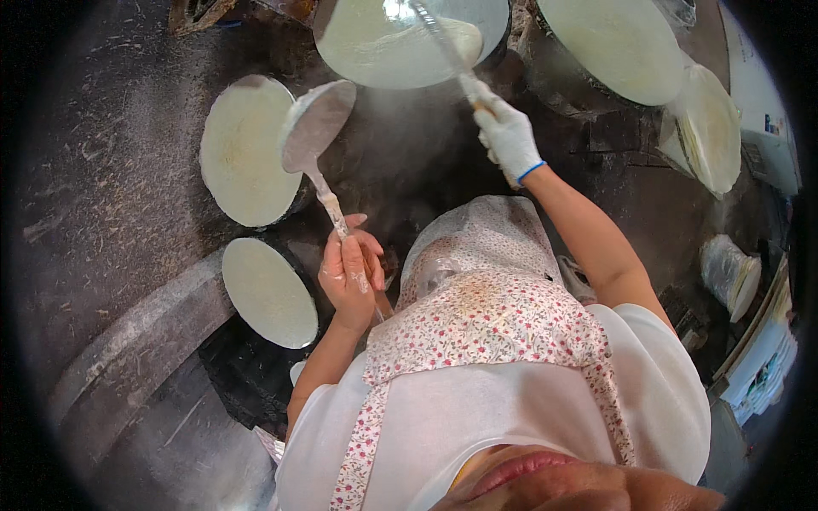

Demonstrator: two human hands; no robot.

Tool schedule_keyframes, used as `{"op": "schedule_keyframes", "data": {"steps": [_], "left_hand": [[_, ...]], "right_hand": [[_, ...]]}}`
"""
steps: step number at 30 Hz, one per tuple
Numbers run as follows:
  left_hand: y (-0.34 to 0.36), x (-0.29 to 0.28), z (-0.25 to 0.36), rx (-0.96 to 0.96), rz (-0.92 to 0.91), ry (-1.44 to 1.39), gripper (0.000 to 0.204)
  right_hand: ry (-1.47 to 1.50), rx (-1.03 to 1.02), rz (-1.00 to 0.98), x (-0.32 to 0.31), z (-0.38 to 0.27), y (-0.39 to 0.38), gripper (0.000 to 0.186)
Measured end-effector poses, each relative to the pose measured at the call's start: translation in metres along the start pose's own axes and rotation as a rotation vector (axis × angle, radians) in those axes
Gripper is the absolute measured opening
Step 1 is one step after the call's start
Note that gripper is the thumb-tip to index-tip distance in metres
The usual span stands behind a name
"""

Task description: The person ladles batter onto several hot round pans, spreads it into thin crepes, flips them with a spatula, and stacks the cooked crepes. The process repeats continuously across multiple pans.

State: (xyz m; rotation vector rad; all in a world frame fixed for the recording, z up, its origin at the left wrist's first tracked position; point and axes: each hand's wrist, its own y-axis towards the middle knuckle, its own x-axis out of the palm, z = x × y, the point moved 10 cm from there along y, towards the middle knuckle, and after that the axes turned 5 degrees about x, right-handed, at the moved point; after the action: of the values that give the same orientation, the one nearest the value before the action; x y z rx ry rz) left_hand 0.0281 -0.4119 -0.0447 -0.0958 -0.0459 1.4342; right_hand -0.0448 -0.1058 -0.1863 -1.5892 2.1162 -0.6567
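My left hand (352,268), bare and smudged with white, grips the pale handle of a round ladle (317,128) whose head is coated in light batter. My right hand (504,136), in a white glove with a blue cuff, is closed on the handle of a long metal spatula (443,38). The spatula reaches into the top pan (498,21), over pale batter (366,47) spread across part of its surface. Steam rises just below that pan. The ladle head overlaps the right side of a round pale crepe (239,153) on the left pan.
Another round crepe (266,289) cooks lower left, and one (609,43) on the upper right pan. Folded pale sheets (707,128) lie at the right, above a wrapped stack (728,272). A curved ledge (145,332) runs along the lower left.
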Motion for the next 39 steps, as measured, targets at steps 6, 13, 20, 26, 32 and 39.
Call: {"op": "schedule_keyframes", "data": {"steps": [6,13,20,26,32,39], "left_hand": [[-0.001,0.019,0.041,0.137,0.184,-0.043,0.040],[-0.022,0.052,0.040,0.146,0.249,0.010,0.040],[-0.012,0.079,0.049,0.181,0.267,-0.002,0.036],[-0.007,0.089,0.041,0.200,0.224,0.025,0.037],[-0.004,0.096,0.034,0.118,0.237,0.067,0.036],[0.004,0.101,0.033,0.080,0.223,-0.031,0.036]], "right_hand": [[-0.073,-0.061,-0.079,-0.055,-0.005,0.030,0.046],[-0.286,-0.382,-0.123,-0.063,-0.043,0.051,0.046],[-0.265,-0.459,-0.209,-0.026,-0.052,0.055,0.037],[-0.124,-0.695,-0.127,-0.090,-0.022,0.027,0.036],[-0.319,-0.169,-0.110,-0.087,-0.028,0.037,0.042],[-0.025,-0.094,-0.087,-0.097,-0.078,0.086,0.041]]}}
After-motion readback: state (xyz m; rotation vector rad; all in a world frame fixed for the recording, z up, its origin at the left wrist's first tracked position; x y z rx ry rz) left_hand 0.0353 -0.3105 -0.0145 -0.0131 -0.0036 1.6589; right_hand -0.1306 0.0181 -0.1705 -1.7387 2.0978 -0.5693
